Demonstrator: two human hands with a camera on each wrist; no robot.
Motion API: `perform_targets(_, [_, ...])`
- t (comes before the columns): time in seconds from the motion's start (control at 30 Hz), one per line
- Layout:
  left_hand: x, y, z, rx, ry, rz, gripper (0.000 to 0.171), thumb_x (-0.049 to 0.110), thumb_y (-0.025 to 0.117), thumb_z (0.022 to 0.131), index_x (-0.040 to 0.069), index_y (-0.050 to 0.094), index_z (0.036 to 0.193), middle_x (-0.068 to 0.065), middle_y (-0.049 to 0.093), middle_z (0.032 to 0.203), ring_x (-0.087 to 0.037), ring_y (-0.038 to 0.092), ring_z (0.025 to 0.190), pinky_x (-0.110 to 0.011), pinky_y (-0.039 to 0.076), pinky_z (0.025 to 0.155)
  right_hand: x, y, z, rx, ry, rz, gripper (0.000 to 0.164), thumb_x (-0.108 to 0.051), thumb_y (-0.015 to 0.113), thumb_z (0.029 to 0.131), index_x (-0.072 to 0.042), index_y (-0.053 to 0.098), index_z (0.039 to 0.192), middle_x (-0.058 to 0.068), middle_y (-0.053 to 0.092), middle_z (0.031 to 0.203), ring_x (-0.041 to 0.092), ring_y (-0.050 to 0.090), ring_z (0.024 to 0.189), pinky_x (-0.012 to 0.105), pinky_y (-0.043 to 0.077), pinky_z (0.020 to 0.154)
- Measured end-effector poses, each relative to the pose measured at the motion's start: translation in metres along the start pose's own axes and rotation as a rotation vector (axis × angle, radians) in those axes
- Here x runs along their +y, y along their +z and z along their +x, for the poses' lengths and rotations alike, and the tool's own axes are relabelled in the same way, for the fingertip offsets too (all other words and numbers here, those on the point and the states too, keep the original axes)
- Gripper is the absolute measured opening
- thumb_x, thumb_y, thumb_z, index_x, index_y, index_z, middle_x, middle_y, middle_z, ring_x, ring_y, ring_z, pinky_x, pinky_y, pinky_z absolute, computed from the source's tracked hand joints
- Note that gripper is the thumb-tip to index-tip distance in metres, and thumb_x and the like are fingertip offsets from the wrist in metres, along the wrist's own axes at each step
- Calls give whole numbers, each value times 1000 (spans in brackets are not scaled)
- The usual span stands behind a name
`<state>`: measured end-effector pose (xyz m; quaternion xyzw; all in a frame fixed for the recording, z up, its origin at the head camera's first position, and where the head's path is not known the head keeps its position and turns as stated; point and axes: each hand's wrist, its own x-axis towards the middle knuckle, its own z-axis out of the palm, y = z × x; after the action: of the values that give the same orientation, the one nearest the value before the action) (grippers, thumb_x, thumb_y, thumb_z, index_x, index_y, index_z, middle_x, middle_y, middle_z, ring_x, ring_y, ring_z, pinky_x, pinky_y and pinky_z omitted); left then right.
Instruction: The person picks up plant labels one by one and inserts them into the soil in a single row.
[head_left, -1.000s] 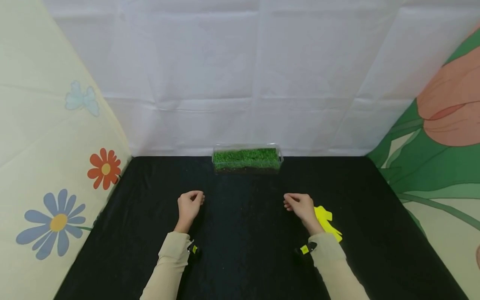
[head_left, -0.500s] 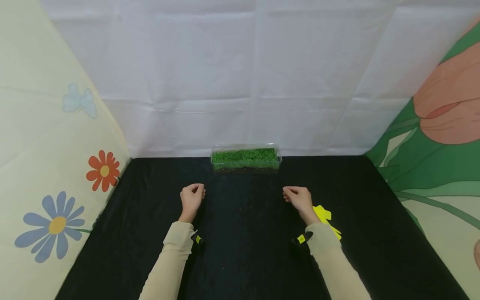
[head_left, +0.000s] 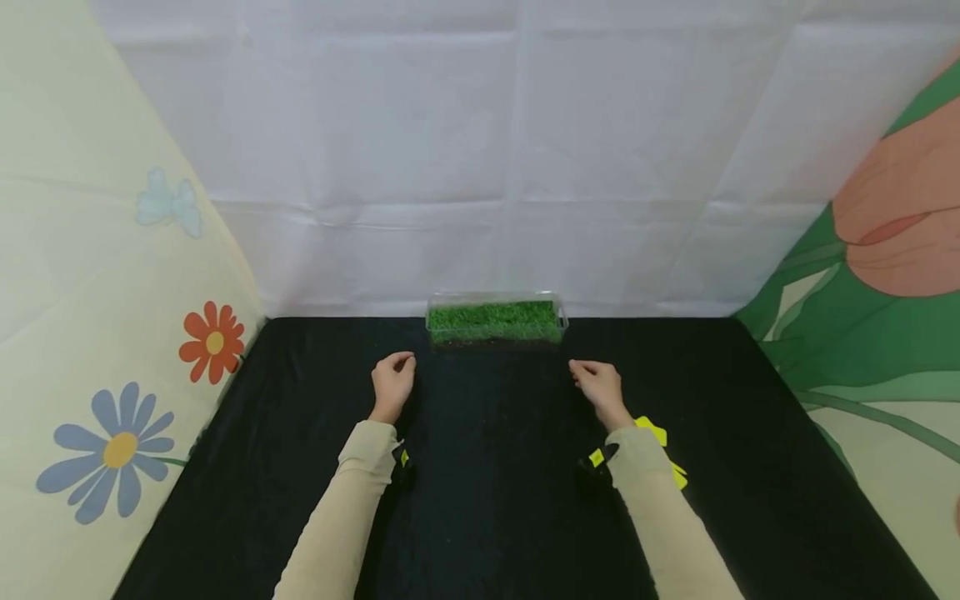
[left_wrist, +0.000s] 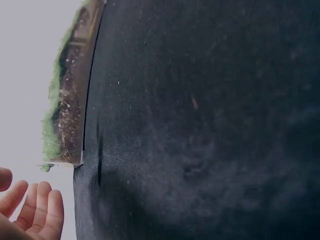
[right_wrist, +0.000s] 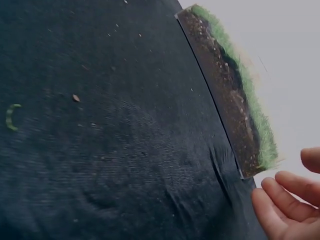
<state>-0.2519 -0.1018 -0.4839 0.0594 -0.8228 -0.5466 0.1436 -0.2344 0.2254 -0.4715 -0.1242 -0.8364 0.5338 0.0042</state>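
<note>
A clear rectangular planter box (head_left: 497, 325) with green grass over dark soil stands at the far edge of the black-covered table. My left hand (head_left: 393, 385) is in front of the box's left end, fingers loosely bent and holding nothing. In the left wrist view the fingers (left_wrist: 42, 207) are spread a little, with the box's soil side (left_wrist: 70, 110) beyond them. On the other side, my right hand (head_left: 598, 387) hovers before the box's right end, also holding nothing. The right wrist view has its thumb apart from the fingers (right_wrist: 295, 200), near the box's corner (right_wrist: 250, 170).
A bright yellow flat item (head_left: 678, 477) lies partly hidden under my right sleeve. Small crumbs and a curled green bit (right_wrist: 11, 117) dot the black cloth (head_left: 480, 500). A white sheet (head_left: 420, 150) hangs behind the box; flower-printed panels (head_left: 112, 333) flank both sides.
Both hands have moved forward over the table toward the planter box, the left also slightly to the right. My right sleeve now covers more of the yellow item. The box has stayed put.
</note>
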Motion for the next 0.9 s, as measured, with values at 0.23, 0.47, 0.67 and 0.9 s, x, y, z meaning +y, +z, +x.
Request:
perform_targets(0.23, [0, 6, 12, -35, -32, -52, 31, 12, 54, 90, -5, 60, 115, -21, 61, 107, -33, 57, 98, -45, 46, 83, 0, 3, 12, 46, 27, 26, 44, -27, 48, 94, 6, 53, 123, 26, 55, 117, 35, 55, 104, 41, 45, 87])
perform_targets(0.47, [3, 14, 22, -39, -90, -75, 34, 14, 53, 91, -5, 56, 119, -21, 59, 110, -33, 55, 100, -44, 45, 84, -4, 6, 19, 66, 36, 40, 45, -29, 48, 94, 4, 53, 124, 25, 55, 118, 34, 54, 105, 41, 45, 88])
perform_targets(0.67, [6, 18, 31, -45, -156, -97, 39, 18, 50, 93, -3, 52, 125, -21, 56, 117, -33, 52, 108, -44, 42, 89, -7, 9, 26, 45, 65, 90, 51, -33, 47, 94, 4, 48, 128, 26, 51, 122, 36, 51, 110, 42, 42, 91])
perform_targets(0.9, [5, 25, 39, -108, -194, -106, 43, 22, 44, 96, -3, 45, 131, -21, 49, 128, -33, 45, 118, -43, 38, 95, -6, 15, 38, 80, 46, 85, 54, -41, 48, 92, -1, 50, 129, 20, 48, 130, 34, 46, 116, 44, 38, 95])
